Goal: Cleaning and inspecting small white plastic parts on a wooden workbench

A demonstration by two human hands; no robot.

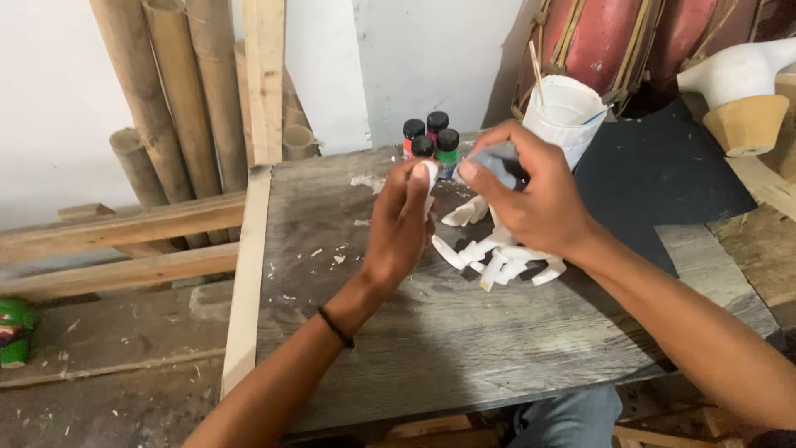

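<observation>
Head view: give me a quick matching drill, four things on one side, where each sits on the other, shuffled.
Things:
1 paint bottles
2 white cup
3 white pieces
4 bamboo poles

Places:
A leaning on the wall, left of the board
B under the right hand
C far edge of the board, beyond the left hand
D behind the right hand

Pairs: 1-C, 2-D, 3-B, 4-A

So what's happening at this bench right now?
A person sits at a worn wooden board, holding things up over it with both hands. The left hand pinches a small white piece, and the right hand grips a grey object against it. More white pieces lie under the hands. Small paint bottles and a white cup stand behind.
</observation>
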